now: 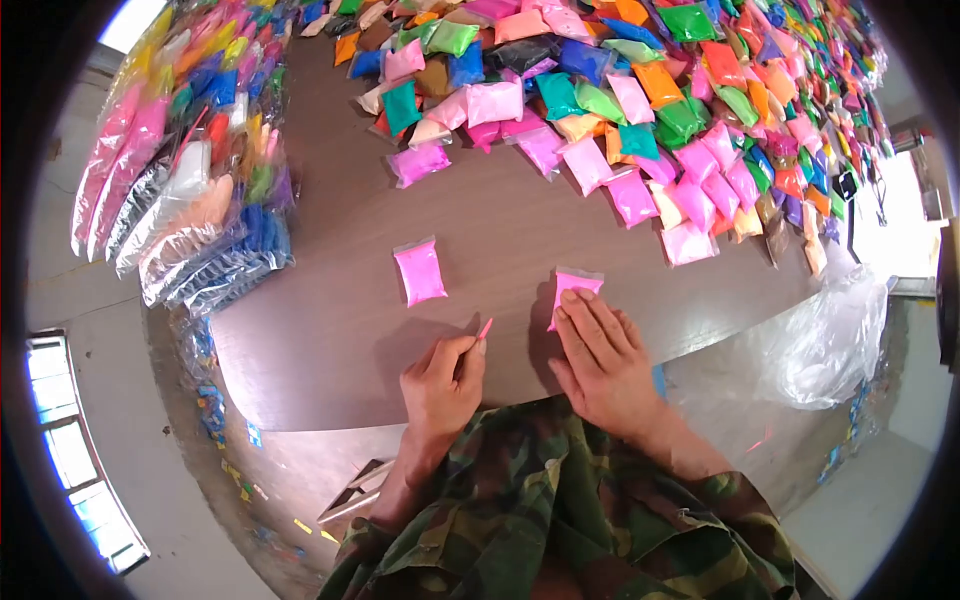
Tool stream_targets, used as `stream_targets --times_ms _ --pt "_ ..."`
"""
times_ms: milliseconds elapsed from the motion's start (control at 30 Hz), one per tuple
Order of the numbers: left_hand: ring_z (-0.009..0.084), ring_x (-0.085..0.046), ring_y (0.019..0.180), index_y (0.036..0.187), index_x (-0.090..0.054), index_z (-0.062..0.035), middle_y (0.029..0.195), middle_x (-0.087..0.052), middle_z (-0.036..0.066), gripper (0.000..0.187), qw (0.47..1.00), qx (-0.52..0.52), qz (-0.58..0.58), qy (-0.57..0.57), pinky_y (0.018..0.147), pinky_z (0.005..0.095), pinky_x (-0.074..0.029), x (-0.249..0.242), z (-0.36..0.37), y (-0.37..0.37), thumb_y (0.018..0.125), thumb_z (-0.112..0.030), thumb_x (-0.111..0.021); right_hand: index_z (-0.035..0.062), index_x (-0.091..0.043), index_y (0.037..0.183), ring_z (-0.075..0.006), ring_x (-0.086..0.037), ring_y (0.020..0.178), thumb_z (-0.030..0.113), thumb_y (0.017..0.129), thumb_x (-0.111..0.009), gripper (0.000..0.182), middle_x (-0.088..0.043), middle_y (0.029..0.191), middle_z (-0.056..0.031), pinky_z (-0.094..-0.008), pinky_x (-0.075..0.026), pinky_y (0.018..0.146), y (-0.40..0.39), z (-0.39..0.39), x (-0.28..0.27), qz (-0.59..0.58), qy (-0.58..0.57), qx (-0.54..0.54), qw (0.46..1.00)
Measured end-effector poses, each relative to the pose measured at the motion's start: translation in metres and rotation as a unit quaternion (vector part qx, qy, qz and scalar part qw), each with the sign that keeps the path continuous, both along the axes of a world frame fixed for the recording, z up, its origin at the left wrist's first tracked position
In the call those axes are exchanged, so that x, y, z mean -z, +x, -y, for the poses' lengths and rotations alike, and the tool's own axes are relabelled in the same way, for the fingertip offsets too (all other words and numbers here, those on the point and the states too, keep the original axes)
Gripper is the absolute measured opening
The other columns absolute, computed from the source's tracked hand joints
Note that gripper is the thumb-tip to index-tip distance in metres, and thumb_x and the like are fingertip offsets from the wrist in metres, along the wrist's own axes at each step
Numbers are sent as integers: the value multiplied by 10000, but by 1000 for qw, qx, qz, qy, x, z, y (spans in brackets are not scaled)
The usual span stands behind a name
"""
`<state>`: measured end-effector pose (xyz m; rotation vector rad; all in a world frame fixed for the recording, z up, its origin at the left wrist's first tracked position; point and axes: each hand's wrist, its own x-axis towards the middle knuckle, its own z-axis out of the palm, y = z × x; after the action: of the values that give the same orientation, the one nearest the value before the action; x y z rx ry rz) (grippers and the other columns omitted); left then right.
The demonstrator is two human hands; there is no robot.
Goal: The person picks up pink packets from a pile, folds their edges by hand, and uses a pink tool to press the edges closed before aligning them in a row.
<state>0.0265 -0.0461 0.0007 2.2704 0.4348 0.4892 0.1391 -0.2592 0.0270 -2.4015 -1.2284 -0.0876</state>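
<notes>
In the head view, my left hand (445, 385) is closed in a pinch near the table's front edge. A small, thin pink stick (485, 328) pokes up from between its thumb and forefinger. My right hand (604, 358) lies flat, fingers stretched, over a pink clay packet (577, 281) in a clear bag, hiding its lower right part. Another pink packet (420, 272) rests on the table just beyond my left hand, touched by neither hand.
A large heap of small coloured packets (660, 85) covers the far and right side of the brown table (330, 250). Long clear bags of packets (190, 200) are stacked at the left. A crumpled clear plastic bag (830, 345) hangs at the right edge.
</notes>
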Motion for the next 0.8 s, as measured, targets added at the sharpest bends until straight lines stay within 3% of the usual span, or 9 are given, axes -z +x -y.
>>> stream_targets --times_ms 67,167,267,367,800 --pt "175 -637 601 972 -710 -16 785 -693 116 106 1000 3 5 5 563 318 -495 2 0 -1 934 -29 -808 -24 -581 1482 -351 -504 1479 258 945 -738 626 -520 1591 -175 -502 -444 1147 -4 2 3 -13 -23 -6 1000" --pt "206 -644 594 969 -708 -20 775 -685 121 110 1000 13 15 17 558 330 -496 3 -2 0 929 -31 -810 -41 -552 1503 -411 -506 1471 260 944 -736 661 -498 1609 -216 -554 -422 1173 1 1 10 -23 -7 -15 1000" --pt "221 -648 594 966 -708 -25 764 -679 126 111 1000 16 18 16 557 337 -496 2 -3 -4 927 -35 -811 -41 -556 1496 -419 -501 1473 267 942 -738 659 -503 1604 -215 -561 -418 1177 -6 3 14 -37 14 -7 999" --pt "221 -648 593 959 -710 -28 760 -677 129 107 999 13 30 5 555 340 -497 3 -4 -7 928 -41 -812 -22 -546 1514 -377 -484 1491 287 968 -724 653 -488 1621 -194 -522 -394 1210 -2 8 18 -14 -6 -14 1000" --pt "164 -645 626 979 -721 -17 776 -692 124 112 992 -1 94 -78 583 311 -502 7 -5 -10 937 -60 -815 -28 -569 1472 -398 -508 1449 222 942 -739 611 -511 1587 -190 -557 -407 1180 -2 9 6 7 50 13 999"
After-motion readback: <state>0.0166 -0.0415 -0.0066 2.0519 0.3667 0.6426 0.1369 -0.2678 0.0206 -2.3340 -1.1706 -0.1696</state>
